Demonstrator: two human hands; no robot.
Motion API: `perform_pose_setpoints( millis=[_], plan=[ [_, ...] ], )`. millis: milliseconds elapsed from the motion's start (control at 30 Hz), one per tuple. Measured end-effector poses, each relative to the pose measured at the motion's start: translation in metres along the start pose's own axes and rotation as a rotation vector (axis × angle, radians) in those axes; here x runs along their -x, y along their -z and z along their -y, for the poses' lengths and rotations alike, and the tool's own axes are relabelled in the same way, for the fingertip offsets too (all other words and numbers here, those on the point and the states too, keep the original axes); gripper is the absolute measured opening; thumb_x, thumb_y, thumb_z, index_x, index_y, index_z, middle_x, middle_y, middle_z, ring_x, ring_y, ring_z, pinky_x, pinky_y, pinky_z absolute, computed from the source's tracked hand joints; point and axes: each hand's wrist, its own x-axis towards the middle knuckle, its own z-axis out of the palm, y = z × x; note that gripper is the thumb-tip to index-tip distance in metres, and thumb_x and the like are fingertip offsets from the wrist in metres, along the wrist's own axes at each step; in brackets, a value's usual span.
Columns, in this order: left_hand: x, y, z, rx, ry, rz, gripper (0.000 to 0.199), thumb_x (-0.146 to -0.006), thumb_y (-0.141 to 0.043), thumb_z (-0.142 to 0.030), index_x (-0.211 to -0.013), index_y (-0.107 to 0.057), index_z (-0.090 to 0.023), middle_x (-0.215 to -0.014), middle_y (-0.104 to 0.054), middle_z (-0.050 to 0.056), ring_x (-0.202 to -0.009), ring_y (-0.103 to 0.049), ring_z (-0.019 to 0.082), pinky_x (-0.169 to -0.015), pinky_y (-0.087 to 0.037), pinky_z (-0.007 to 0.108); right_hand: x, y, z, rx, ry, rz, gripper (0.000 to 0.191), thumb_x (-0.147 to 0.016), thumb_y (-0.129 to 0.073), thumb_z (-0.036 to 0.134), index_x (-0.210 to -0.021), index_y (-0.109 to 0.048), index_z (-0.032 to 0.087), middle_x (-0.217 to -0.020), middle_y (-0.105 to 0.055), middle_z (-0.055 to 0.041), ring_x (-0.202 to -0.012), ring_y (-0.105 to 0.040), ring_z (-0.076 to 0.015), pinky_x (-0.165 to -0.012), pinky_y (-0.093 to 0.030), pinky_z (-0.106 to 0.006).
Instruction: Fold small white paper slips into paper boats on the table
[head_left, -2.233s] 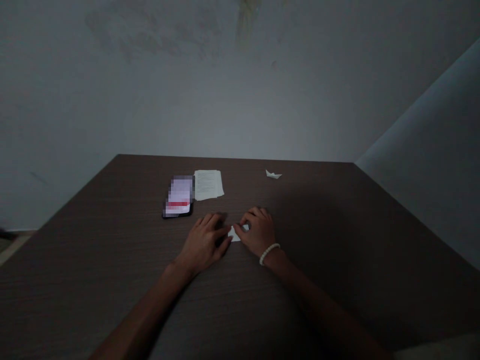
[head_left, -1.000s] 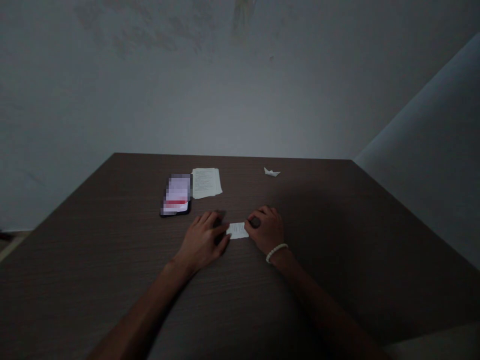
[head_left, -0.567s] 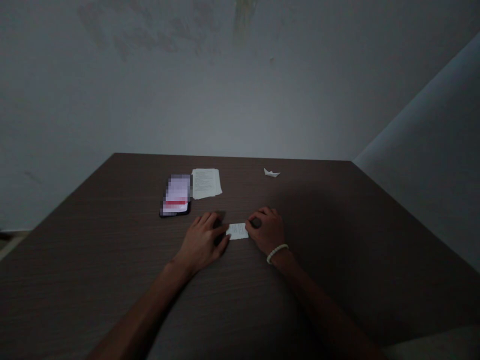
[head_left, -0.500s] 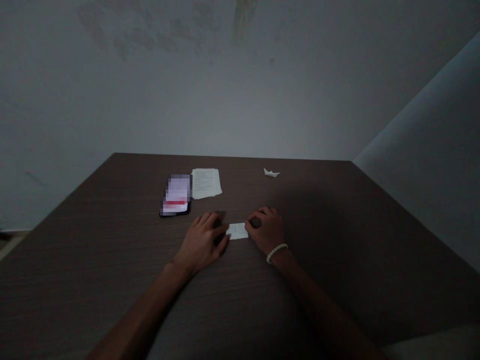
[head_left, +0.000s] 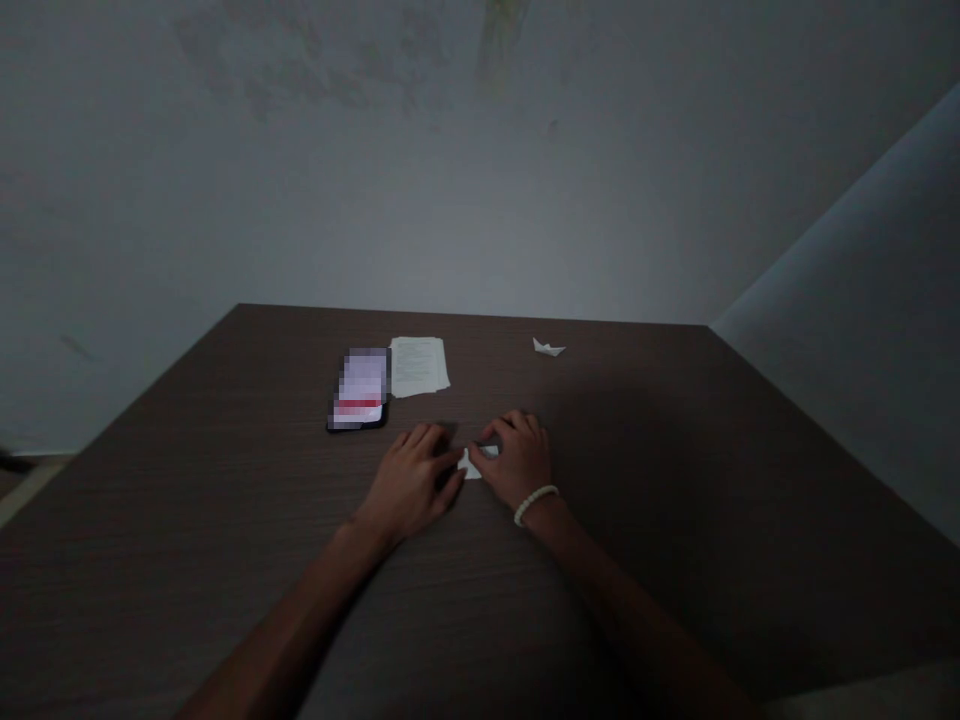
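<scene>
A small piece of white paper [head_left: 471, 471] lies on the table between my hands, partly hidden under my right fingers. My left hand [head_left: 409, 485] rests on the table, its index fingertip and thumb holding the paper's left end. From the other side my right hand [head_left: 519, 462], with a beaded bracelet [head_left: 535, 504] at the wrist, has its thumb and index finger curled together over the paper. A bit of white shows in the gap between these fingers. Whether the paper is creased there I cannot tell.
Beyond my left hand lie a phone [head_left: 360, 390] with a lit, blurred screen and a stack of printed paper sheets [head_left: 417, 366]. A small folded paper boat [head_left: 548, 348] sits near the back of the dark wooden table [head_left: 450, 620]. A wall [head_left: 480, 200] rises behind.
My right thumb and index finger have moved left across the paper and now cover its middle. My left hand stays at its left end. The view has shifted slightly.
</scene>
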Motion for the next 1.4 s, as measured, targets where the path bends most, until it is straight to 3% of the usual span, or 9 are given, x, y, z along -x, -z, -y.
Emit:
perform_pose_setpoints(
  millis=[467, 767, 967, 1167, 1400],
  plan=[
    [0.000, -0.004, 0.001, -0.011, -0.009, -0.026, 0.028, -0.091, -0.050, -0.033, -0.108, -0.068, -0.020, -0.114, -0.056, 0.012, -0.105, -0.051, 0.028, -0.088, -0.045, 0.045, 0.002, 0.012, -0.033, -0.015, 0.030, -0.031, 0.002, -0.077, -0.067, 0.024, -0.076, -0.067, 0.022, -0.091, -0.062, -0.0058, -0.091, -0.052, -0.0245, -0.084, -0.040, -0.039],
    [0.000, -0.005, 0.000, -0.011, -0.032, -0.016, 0.028, -0.092, -0.047, -0.033, -0.105, -0.066, -0.017, -0.110, -0.058, 0.012, -0.101, -0.051, 0.027, -0.086, -0.046, 0.044, 0.006, 0.019, -0.038, -0.099, 0.343, 0.159, 0.012, -0.088, -0.061, 0.026, -0.094, -0.072, 0.025, -0.098, -0.062, -0.0044, -0.095, -0.051, -0.0212, -0.085, -0.042, -0.037],
    [-0.004, -0.002, -0.001, -0.026, -0.116, 0.107, 0.036, -0.093, -0.044, -0.030, -0.125, -0.056, -0.019, -0.130, -0.048, 0.014, -0.114, -0.047, 0.029, -0.095, -0.041, 0.048, 0.004, 0.017, -0.040, -0.106, 0.354, 0.184, 0.014, -0.089, -0.061, 0.026, -0.097, -0.072, 0.027, -0.100, -0.062, -0.0042, -0.096, -0.051, -0.0211, -0.086, -0.041, -0.038],
    [-0.006, -0.002, 0.001, -0.035, -0.136, 0.133, 0.042, -0.093, -0.044, -0.028, -0.134, -0.050, -0.023, -0.136, -0.044, 0.013, -0.120, -0.044, 0.030, -0.099, -0.038, 0.049, 0.004, 0.020, -0.037, -0.090, 0.357, 0.198, 0.017, -0.090, -0.059, 0.026, -0.101, -0.071, 0.028, -0.101, -0.061, -0.0043, -0.097, -0.050, -0.0214, -0.086, -0.040, -0.038],
    [-0.003, 0.002, 0.002, -0.006, -0.128, 0.087, 0.037, -0.092, -0.046, -0.030, -0.125, -0.057, -0.020, -0.130, -0.049, 0.014, -0.115, -0.047, 0.030, -0.096, -0.041, 0.049, 0.005, 0.023, -0.034, -0.062, 0.334, 0.199, 0.017, -0.090, -0.059, 0.026, -0.101, -0.071, 0.028, -0.102, -0.060, -0.0046, -0.098, -0.050, -0.0212, -0.086, -0.039, -0.038]
  ],
)
